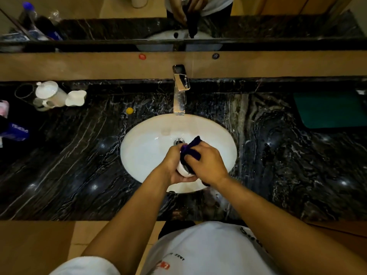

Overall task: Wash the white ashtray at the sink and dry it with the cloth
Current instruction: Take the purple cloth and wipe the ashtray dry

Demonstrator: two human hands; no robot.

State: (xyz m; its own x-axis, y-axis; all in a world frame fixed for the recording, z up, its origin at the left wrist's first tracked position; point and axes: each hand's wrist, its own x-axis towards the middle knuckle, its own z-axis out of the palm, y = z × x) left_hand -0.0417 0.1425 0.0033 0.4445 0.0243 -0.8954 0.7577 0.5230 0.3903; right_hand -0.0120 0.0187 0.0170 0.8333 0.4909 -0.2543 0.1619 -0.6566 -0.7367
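Dark, white-veined marble forms the surface (79, 165), glossy and wet-looking around the cutout. Set into it is 1 oval white sink (147, 147), smooth and glazed, with a chrome drain partly hidden behind the cloth. A chrome faucet (180, 92) stands at the far rim, its spout over the basin.

Over the near half of the basin, the left hand (174, 165) cups and grips the white ashtray (183, 170), a smooth rounded piece mostly covered. The right hand (206, 161) holds the cloth (191, 148), dark purple and soft, with its fingers curled, pressing it into the ashtray.

Far left stand white ceramic pieces (53, 95); a small yellow object (129, 110) lies near the faucet. A green mat (329, 110) lies far right. Bare marble flanks the basin on both sides.
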